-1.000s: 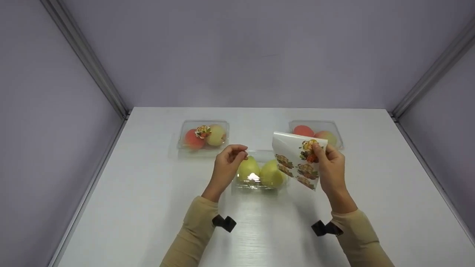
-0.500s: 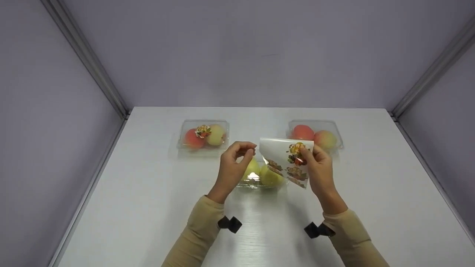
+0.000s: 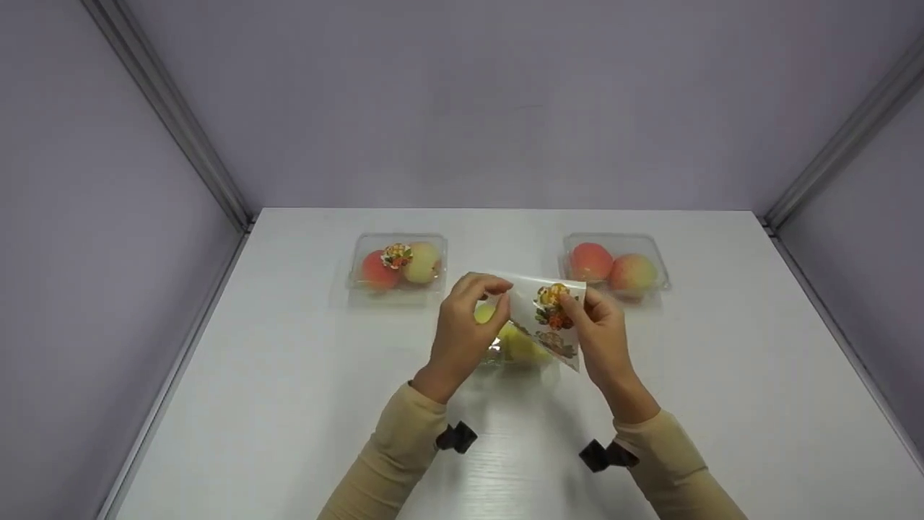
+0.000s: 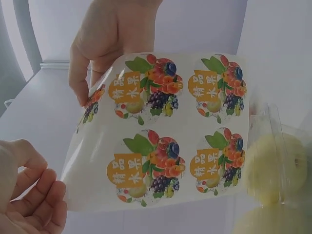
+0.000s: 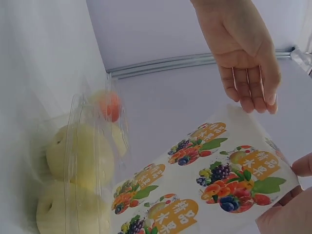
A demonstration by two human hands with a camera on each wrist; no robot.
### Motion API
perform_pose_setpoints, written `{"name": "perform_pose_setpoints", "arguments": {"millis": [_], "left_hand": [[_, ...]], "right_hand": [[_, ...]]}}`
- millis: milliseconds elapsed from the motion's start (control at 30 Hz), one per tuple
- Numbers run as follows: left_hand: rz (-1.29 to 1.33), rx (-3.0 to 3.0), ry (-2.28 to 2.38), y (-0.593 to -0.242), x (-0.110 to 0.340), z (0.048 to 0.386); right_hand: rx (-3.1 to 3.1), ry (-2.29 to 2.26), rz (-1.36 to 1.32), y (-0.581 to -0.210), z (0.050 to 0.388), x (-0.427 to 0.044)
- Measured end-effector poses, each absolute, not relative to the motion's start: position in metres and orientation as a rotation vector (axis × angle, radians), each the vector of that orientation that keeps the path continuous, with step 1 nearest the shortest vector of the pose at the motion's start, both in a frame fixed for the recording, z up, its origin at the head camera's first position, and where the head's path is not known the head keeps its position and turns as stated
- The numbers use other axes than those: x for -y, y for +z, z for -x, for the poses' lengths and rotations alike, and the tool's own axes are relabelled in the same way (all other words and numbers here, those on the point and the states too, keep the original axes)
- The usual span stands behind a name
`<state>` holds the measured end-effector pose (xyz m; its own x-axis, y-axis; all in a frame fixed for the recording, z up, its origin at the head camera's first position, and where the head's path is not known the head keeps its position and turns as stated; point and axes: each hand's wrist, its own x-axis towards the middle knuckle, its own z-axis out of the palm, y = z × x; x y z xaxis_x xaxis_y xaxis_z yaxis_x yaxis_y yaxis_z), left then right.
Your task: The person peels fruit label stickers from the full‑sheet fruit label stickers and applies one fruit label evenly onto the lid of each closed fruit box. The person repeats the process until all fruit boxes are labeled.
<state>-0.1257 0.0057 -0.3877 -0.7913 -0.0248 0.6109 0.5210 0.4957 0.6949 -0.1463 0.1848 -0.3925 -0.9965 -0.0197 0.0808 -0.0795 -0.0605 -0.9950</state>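
In the head view, my right hand [image 3: 606, 343] pinches the right edge of a glossy white sheet [image 3: 521, 297] printed with colourful fruit stickers. Facing it, my left hand [image 3: 462, 336] has bent fingers and a thumb beside the sheet's left edge. The right wrist view places that left hand [image 5: 246, 56] at a corner of the sheet [image 5: 192, 195]; whether the fingertips touch it is unclear. Several stickers with yellow labels fill the side of the sheet [image 4: 187, 146] seen in the left wrist view. Yellow-green fruits [image 3: 525, 348] in a clear container lie below, partly covered.
At the back left of the white table [image 3: 289, 375] stands a clear container with two fruits [image 3: 421, 263] and a fruit sticker [image 3: 397, 256] on its lid. Another clear container holding two reddish fruits [image 3: 633, 274] is at the back right.
My right hand has carried the sheet left, uncovering the back-right container. My left hand has moved right, so the gap between it and the sheet's left edge has closed in the head view.
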Motion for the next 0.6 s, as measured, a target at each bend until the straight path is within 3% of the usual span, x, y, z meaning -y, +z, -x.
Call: {"name": "perform_pose_setpoints", "arguments": {"millis": [600], "left_hand": [[0.510, 2.254, -1.053, -0.385, -0.015, 0.125]], "right_hand": [[2.137, 2.344, -0.117, -0.397, 0.146, -0.175]]}}
